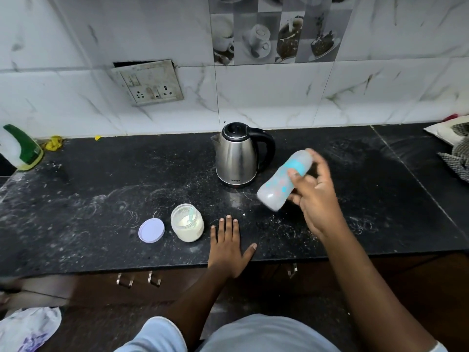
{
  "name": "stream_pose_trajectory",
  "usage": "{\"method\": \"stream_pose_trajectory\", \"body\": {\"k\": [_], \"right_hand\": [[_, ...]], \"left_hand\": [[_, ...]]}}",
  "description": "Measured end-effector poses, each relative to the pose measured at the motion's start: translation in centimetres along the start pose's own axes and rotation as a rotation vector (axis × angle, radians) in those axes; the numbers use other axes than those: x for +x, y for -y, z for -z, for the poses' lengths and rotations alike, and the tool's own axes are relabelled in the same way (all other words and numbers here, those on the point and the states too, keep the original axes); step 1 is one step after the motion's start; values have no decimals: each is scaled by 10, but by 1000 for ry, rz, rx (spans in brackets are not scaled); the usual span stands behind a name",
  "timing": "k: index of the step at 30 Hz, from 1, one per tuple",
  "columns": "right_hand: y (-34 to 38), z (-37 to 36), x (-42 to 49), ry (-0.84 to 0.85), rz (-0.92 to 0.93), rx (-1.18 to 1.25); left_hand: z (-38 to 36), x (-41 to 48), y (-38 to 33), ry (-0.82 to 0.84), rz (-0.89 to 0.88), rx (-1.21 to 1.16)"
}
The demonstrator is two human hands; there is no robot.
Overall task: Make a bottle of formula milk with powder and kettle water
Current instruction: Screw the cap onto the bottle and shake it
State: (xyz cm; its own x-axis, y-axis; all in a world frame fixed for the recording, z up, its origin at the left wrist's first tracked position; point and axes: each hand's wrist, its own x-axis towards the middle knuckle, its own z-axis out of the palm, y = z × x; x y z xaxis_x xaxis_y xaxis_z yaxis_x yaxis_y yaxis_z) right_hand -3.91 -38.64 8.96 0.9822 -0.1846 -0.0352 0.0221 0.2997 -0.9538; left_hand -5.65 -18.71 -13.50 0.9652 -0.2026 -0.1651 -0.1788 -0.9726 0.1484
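My right hand (317,196) grips the bottle (284,179), tilted and blurred in the air just right of the kettle (236,158). My left hand (228,247) lies flat and open at the front edge of the surface (101,199), beside the open powder jar (187,223). I can't tell whether the bottle's top is tight: if loose it could spray, and a slipped grip could knock the bottle into the kettle.

One wide-angle camera rides on the person's head, facing forward and steeply down across the dark counter (101,189) toward the tiled wall (266,97). It sits near: both forearms climb from the bottom edge, the left hand (228,247) flat at lower centre, the right hand (317,199) gripping the bottle (281,181) right of centre. The kettle (237,158) stands beyond the left fingertips (229,218), the jar (187,223) just left of them. Straight lines slant and bow near the corners.
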Motion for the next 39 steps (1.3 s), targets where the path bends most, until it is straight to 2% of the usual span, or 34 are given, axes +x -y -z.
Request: {"method": "stream_pose_trajectory", "body": {"k": [2,6,10,14,18,22,26,30,31,34,38,39], "right_hand": [[-2,-1,-2,94,-33,-37],[-5,0,1,-101,30,99],[-7,-4,-2,83,-37,-14],[-9,-1,1,-87,27,93],[-7,-1,-1,81,-39,5],[-6,3,4,-71,12,93],[-4,0,-1,106,-50,-35],[-3,2,4,-59,12,74],[-3,1,5,-63,0,69],[-3,-2,1,80,-41,-24],[-1,-1,6,-51,22,60],[-1,-2,5,-40,8,60]], "left_hand": [[0,0,0,-7,0,6],[-1,-1,0,-15,-5,-4],[-1,0,0,-20,0,3],[-1,0,0,-18,-5,5],[0,0,0,-22,2,-2],[0,-1,0,-14,-1,-3],[1,-1,-1,-13,5,-1],[1,-1,0,-3,2,1],[0,-1,0,-5,2,2],[1,-1,-1,-10,8,4],[1,-2,0,0,1,3],[1,-2,0,2,2,6]]}}
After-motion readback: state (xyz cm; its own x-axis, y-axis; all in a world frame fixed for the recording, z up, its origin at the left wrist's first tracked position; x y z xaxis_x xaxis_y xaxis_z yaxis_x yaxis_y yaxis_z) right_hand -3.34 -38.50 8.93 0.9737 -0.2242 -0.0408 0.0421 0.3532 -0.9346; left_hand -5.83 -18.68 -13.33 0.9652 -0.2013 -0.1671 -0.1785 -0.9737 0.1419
